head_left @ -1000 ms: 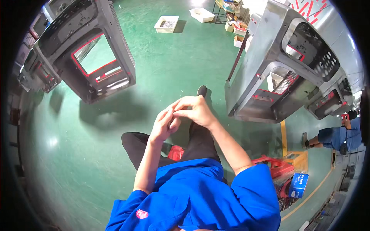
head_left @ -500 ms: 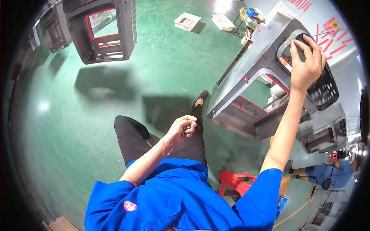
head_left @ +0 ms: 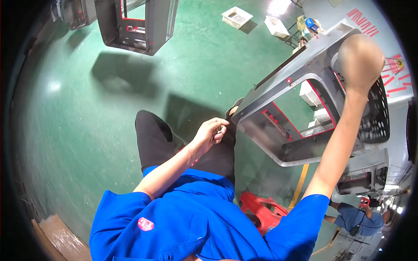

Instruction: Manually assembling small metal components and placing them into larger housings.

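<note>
A large grey metal cabinet shell [head_left: 305, 63], with a big rounded opening and red edging inside, hangs or stands tilted on my right. At its upper end my right hand [head_left: 360, 63] is raised, smeared by motion so its fingers cannot be read. Just below that hand is a black panel [head_left: 378, 115] with rows of slots, beside the shell. My left hand [head_left: 212, 132] is held low in front of my thighs, away from the shell. Its fingers are curled closed; whatever they may hold is hidden.
Another grey shell [head_left: 159, 26] is at the upper left. White bins [head_left: 237, 18] lie on the green floor ahead. A red stool [head_left: 261, 209] is by my right side; cardboard [head_left: 63, 239] lies at lower left. A person in blue [head_left: 359, 219] is at the far right.
My right hand has shifted from the rim of the shell's upper opening, where its fingers were spread, and is now blurred. The left hand stays curled. The whole view has swung somewhat.
</note>
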